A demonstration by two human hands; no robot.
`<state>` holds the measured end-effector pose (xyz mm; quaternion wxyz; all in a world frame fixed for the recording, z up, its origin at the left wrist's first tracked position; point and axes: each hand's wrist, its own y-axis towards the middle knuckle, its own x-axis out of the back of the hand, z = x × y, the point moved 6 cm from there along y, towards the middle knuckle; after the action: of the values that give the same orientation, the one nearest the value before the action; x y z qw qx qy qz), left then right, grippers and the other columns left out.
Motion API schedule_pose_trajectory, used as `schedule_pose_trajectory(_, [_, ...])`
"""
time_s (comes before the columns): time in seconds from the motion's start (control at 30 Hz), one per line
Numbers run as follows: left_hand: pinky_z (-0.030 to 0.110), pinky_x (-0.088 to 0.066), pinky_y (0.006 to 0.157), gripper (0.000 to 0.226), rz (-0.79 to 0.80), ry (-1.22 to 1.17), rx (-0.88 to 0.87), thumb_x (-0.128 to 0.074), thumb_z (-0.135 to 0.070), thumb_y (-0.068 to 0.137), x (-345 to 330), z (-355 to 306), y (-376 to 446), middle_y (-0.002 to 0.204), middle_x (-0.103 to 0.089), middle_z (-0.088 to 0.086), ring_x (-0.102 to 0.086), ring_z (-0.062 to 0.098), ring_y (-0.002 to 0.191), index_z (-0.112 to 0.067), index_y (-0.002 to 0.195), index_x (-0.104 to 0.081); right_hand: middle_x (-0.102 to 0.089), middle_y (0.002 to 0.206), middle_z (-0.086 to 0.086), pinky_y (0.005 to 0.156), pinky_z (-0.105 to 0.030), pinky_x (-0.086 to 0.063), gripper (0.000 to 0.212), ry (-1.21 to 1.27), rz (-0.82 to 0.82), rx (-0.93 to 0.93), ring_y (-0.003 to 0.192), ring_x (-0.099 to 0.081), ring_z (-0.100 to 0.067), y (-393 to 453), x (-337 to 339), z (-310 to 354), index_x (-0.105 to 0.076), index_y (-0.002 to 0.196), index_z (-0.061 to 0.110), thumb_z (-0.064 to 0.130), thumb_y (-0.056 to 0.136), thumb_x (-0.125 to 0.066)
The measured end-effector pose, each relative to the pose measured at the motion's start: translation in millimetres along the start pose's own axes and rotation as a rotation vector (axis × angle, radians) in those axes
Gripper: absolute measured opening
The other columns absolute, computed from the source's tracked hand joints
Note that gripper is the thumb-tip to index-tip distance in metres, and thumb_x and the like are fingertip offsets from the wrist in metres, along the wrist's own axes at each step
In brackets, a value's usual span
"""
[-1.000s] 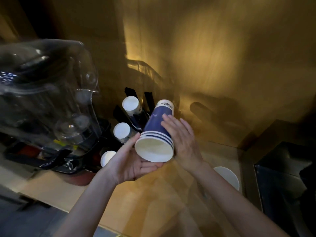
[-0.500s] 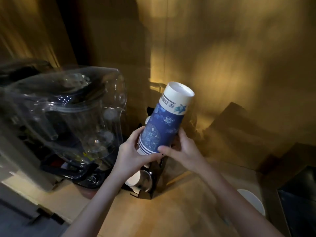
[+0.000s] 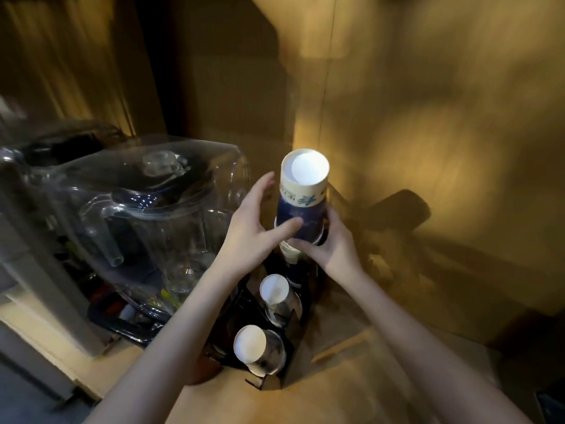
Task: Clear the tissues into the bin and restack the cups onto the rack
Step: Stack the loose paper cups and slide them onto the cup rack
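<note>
I hold an upside-down blue and white paper cup (image 3: 302,191), nearly upright, over the far slot of a black cup rack (image 3: 269,381). My left hand (image 3: 256,231) grips its left side, thumb across the blue wall. My right hand (image 3: 333,246) cups its rim from the lower right. Just under the rim, the white base of another cup (image 3: 289,250) shows in the same slot. Two more stacks (image 3: 275,290) (image 3: 250,344) stand base up in the nearer slots.
A large clear blender jug (image 3: 146,215) on a dark base stands close to the left of the rack. Wooden wall panels rise behind and to the right. The rack stands on a wooden counter (image 3: 351,393), whose front edge runs at the lower left.
The cup went from lying tilted with its mouth towards me to upright, base up, and lower over the rack's far slot. The view moved closer to the rack.
</note>
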<state>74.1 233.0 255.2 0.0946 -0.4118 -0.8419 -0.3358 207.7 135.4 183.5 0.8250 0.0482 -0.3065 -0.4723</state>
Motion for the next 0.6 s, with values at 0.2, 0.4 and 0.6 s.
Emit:
schedule_pose_trajectory(0.2, [0.021, -0.028, 0.097, 0.079, -0.026, 0.156, -0.043, -0.073, -0.040, 0.071, -5.7, -0.6, 25.8, 0.136, -0.048, -0.002, -0.040, 0.003, 0.117, -0.025, 0.137, -0.032, -0.051, 0.134, -0.001, 0.101, -0.044, -0.043, 0.089, -0.125, 0.057, -0.010, 0.124, -0.045, -0.022, 6.2, -21.7, -21.9, -0.029, 0.132, 0.032, 0.046, 0.060, -0.079])
schedule_pose_trajectory(0.4, [0.013, -0.025, 0.091, 0.075, 0.020, 0.232, -0.047, -0.077, -0.037, 0.067, -17.3, 16.0, 29.4, 0.132, -0.048, 0.000, -0.042, 0.004, 0.113, -0.022, 0.132, -0.042, -0.049, 0.136, 0.002, 0.101, -0.040, -0.043, 0.089, -0.128, 0.079, -0.069, 0.125, -0.045, -0.019, 7.7, -24.4, -43.0, -0.029, 0.132, 0.031, 0.042, 0.060, -0.080])
schedule_pose_trajectory(0.6, [0.007, -0.029, 0.076, 0.069, 0.021, 0.232, -0.003, -0.080, -0.035, 0.063, -34.7, 31.6, 32.0, 0.115, -0.046, -0.002, -0.044, 0.005, 0.100, -0.021, 0.124, -0.051, -0.049, 0.134, -0.004, 0.100, -0.044, -0.044, 0.082, -0.167, 0.100, -0.075, 0.125, -0.045, -0.021, 1.3, -25.2, -51.2, -0.034, 0.133, 0.020, 0.040, 0.066, -0.076])
